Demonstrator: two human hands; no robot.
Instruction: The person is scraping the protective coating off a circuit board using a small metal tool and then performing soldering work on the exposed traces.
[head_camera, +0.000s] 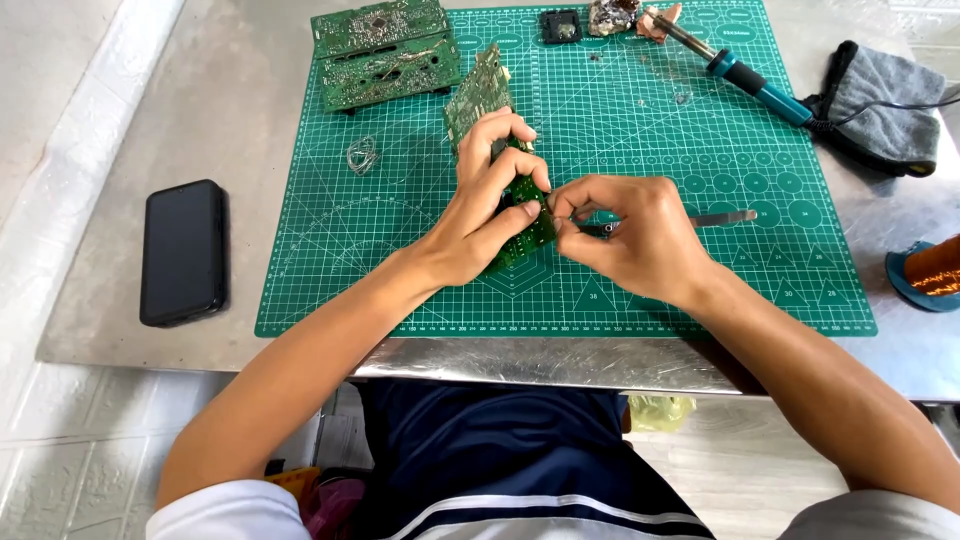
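A green circuit board (500, 150) is gripped upright by the left hand (487, 215), long axis running far; tweezers (700, 220), pinched in the right hand (640, 240), touch its near edge from the right.

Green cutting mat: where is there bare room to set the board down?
Bare patches on the green cutting mat: lower left, between the solder wire coil and the left hand; and right, below the teal-handled soldering iron. The top edge is crowded with stacked green circuit boards.

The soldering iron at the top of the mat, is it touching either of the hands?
Apart. The head view shows the soldering iron lying at the mat's far edge, with bare green cutting mat between it and the left hand and right hand.
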